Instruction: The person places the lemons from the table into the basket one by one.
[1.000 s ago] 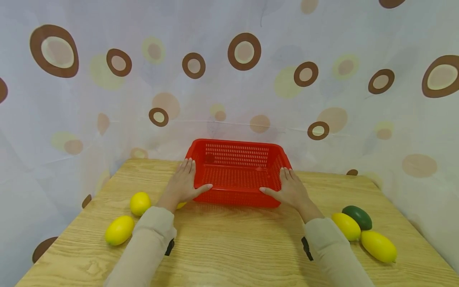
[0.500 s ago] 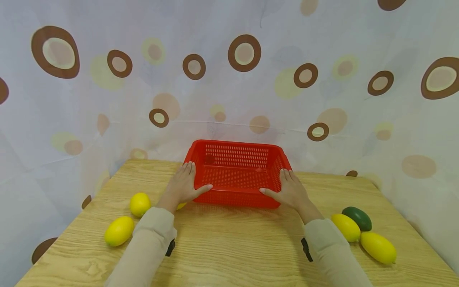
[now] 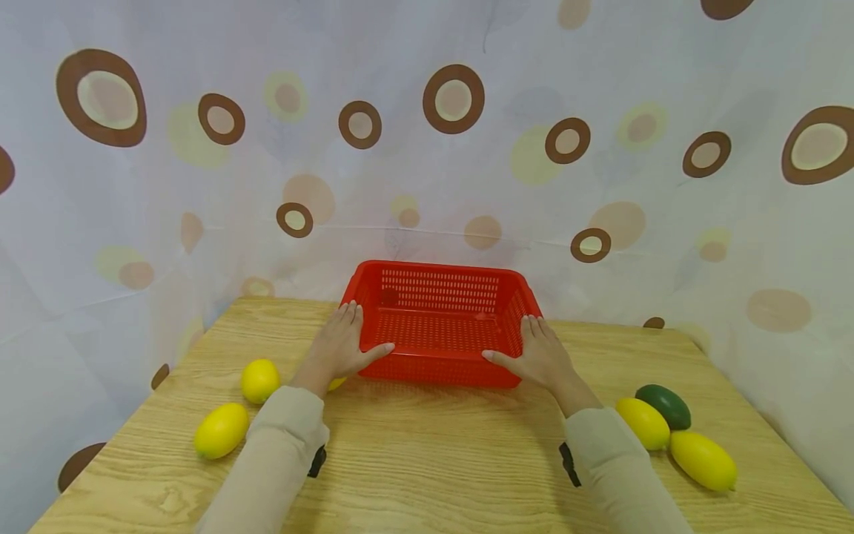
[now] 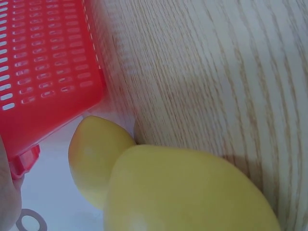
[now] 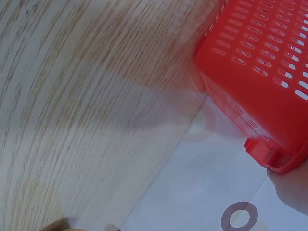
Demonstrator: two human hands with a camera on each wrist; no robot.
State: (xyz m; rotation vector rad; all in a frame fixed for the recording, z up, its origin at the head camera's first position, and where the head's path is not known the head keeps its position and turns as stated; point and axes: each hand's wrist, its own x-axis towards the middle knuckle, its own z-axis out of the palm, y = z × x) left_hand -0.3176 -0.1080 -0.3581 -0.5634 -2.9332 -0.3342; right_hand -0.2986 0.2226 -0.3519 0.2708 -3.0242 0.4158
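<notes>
A red perforated plastic basket stands toward the back of the wooden table, between both hands, with nothing in it. My left hand lies over its near left corner, fingers straight along the side rim and thumb on the front rim. At the near right corner, my right hand mirrors this pose, its thumb also on the front rim. In the right wrist view, part of that hand shows beside the basket's end handle. Two lemons fill the lower left wrist view, near the basket.
On the table's left side sit two lemons, and another yellow fruit is mostly hidden behind the left wrist. To the right, two lemons lie against a dark green oval fruit. A patterned white cloth hangs behind the table.
My left fingertips have dipped slightly on the basket's side rim. The basket, the right hand and the fruit have stayed in place.
</notes>
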